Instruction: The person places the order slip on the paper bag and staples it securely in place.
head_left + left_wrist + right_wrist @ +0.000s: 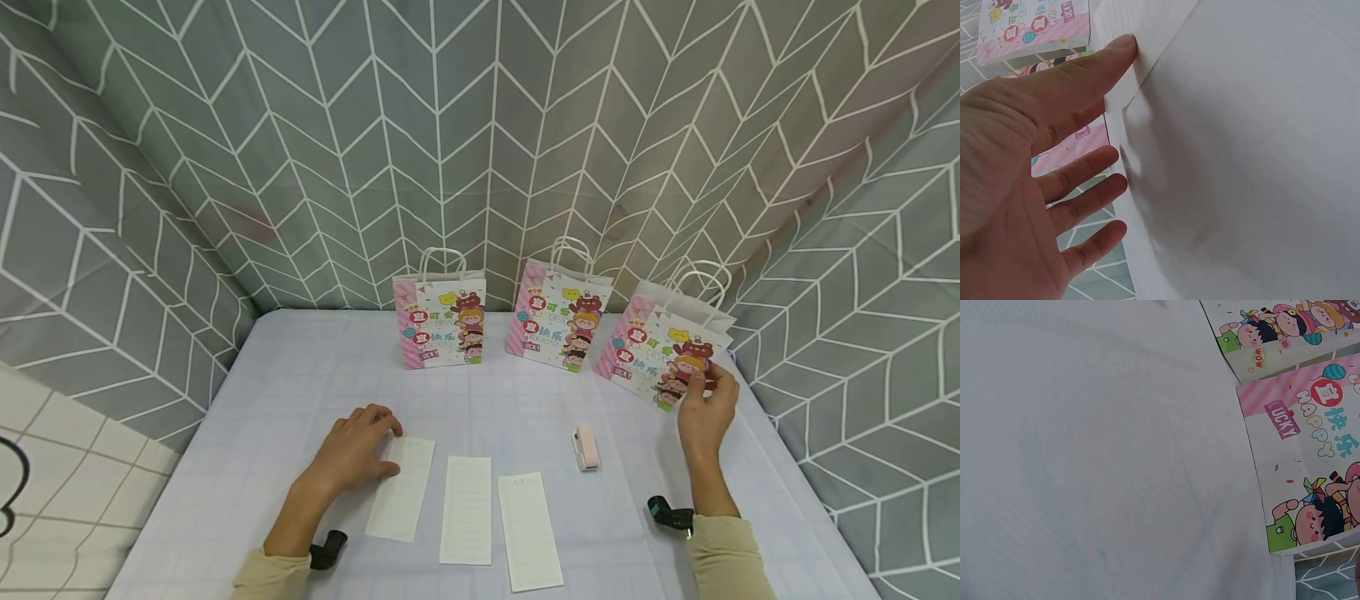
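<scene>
My left hand (352,450) rests at the upper left edge of the leftmost lined paper slip (405,492). In the left wrist view its thumb (1119,53) touches the slip's border, and the other fingers are spread loosely. On the right, my right hand (705,408) pinches the side edge of the rightmost paper gift bag (645,354), thumb on the printed front. This bag stands angled, its white twisted handles up. Only a sliver of that hand shows in the right wrist view, where the bag's printed front (1310,456) appears.
Two matching gift bags, one at left (438,325) and one in the middle (558,317), stand along the table's back. Two more paper slips, a middle one (467,508) and a right one (529,533), lie nearby. A small pink-and-white stapler (587,447) lies right of them. Patterned curtains (465,150) enclose the table.
</scene>
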